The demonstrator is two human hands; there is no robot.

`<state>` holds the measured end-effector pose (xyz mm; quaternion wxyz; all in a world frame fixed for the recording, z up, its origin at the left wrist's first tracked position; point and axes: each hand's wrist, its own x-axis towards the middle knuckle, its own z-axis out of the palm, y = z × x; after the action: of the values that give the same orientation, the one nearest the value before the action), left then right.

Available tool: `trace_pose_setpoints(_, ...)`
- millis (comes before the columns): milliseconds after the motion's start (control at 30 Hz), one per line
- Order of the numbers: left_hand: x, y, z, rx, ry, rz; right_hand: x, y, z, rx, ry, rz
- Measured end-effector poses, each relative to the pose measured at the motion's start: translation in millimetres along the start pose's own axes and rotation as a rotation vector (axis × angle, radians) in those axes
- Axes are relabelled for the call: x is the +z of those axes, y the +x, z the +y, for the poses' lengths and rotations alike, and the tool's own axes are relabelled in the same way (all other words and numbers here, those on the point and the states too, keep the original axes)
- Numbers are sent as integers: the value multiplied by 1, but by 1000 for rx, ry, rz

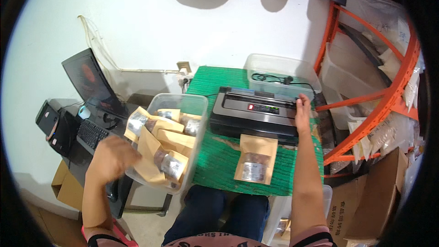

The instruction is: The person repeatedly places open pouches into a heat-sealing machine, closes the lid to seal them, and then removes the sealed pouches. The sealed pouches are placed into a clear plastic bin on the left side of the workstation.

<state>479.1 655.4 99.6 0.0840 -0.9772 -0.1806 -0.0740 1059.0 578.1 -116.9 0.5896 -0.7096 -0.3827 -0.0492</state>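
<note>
My left hand [114, 155], slightly blurred, has its fingers curled at the left edge of a clear plastic bin [201, 114] holding several kraft pouches [176, 142] with windows and pale labels; whatever it may hold is hidden. My right hand [302, 112] rests on the right end of a black and silver vacuum sealer [251, 119], fingers apart and slightly bent. A single kraft pouch [255, 159] lies flat in front of the sealer on the green mat [215, 174].
A monitor [87, 77], keyboard [91, 135] and dark desk stand at left. A clear tub with cable [256, 64] sits behind the sealer. An orange rack [375, 123] with bags is at right; cardboard boxes [375, 201] and another bin [320, 196] are low down.
</note>
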Motion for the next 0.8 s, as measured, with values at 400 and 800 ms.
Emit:
trace_pose_setpoints(400,-11,61,129,450,-351,287,2,1,3,63,86,-27)
trace_pose_setpoints(800,133,79,162,159,-796,-118,4,3,3,-28,87,-15)
